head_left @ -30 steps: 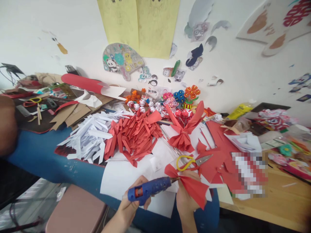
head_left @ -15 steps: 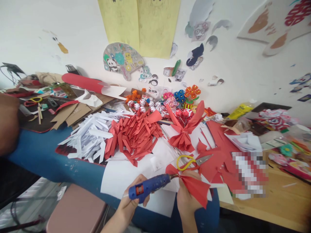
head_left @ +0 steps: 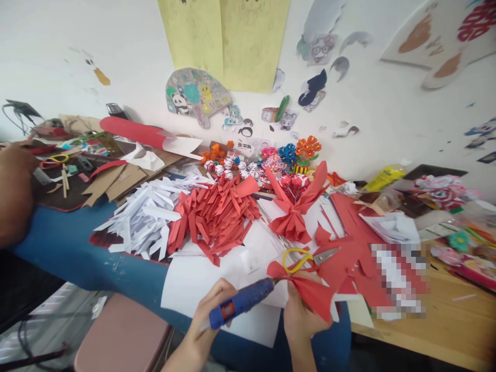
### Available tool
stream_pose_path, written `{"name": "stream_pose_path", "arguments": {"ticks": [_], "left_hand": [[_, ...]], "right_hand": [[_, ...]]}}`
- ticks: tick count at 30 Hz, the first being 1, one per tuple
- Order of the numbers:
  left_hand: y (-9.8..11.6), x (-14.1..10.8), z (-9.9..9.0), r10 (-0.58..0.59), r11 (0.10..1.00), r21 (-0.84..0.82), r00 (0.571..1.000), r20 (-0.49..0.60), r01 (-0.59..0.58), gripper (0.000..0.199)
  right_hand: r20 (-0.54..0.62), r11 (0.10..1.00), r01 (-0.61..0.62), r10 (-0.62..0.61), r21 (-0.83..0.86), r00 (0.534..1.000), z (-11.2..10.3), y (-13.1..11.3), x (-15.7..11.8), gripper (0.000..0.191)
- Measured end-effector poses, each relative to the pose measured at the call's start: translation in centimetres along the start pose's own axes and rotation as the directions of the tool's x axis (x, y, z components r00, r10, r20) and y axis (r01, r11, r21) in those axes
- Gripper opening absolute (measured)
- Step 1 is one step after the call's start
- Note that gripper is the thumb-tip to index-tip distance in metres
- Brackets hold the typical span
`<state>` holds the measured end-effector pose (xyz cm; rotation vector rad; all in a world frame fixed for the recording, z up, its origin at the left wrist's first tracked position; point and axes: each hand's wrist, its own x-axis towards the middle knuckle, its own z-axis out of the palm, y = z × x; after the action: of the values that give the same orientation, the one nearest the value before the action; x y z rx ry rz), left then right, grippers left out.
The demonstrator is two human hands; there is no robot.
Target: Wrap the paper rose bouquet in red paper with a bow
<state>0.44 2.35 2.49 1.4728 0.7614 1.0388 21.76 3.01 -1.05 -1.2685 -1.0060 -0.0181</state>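
Note:
My left hand (head_left: pixel 211 306) is wrapped round a blue hot glue gun (head_left: pixel 245 301), whose nozzle points right. The nozzle tip meets the gathered middle of a red paper bow (head_left: pixel 314 296). Pinching that bow at its middle is my right hand (head_left: pixel 302 316), with the folds fanning out on both sides. Just behind the bow lie yellow-handled scissors (head_left: pixel 297 260), their blades toward the right. A larger red paper bow (head_left: pixel 293 219) with upright tails rests farther back. White paper (head_left: pixel 220 279) lies beneath my hands.
Piles of folded white strips (head_left: pixel 143 219) and red strips (head_left: pixel 217 219) lie left of centre. Red paper sheets (head_left: pixel 368 258) spread at the right. Small craft flowers (head_left: pixel 287 155) stand by the wall. Another person's arm (head_left: pixel 15 199) reaches in at the left. A pinkish stool (head_left: pixel 122 336) stands below.
The glue gun has shifted slightly right, its nozzle still at the bow's middle. My right hand has turned the bow a little. At the left, the other person's arm has moved, showing more forearm.

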Motion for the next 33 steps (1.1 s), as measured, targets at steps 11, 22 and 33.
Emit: {"name": "stream_pose_path", "arguments": {"ticks": [11,22,33], "left_hand": [[-0.7,0.4,-2.0,0.241,0.462,0.842,0.953,0.183,-0.279,0.052],[-1.3,3.6,-1.9,0.066,0.295,0.908,0.954,0.292,-0.299,0.042],[-3.0,4.9,-1.1,0.137,0.071,0.984,0.979,0.151,-0.161,0.048]], "right_hand": [[-0.057,0.924,-0.375,0.379,0.074,0.924,-2.1,0.3,4.8,0.033],[0.290,0.962,-0.226,0.263,-0.154,0.920,-5.9,-0.2,11.1,0.023],[0.739,0.715,0.526,-0.019,-0.460,0.673,-2.9,-2.7,19.1,0.012]]}}
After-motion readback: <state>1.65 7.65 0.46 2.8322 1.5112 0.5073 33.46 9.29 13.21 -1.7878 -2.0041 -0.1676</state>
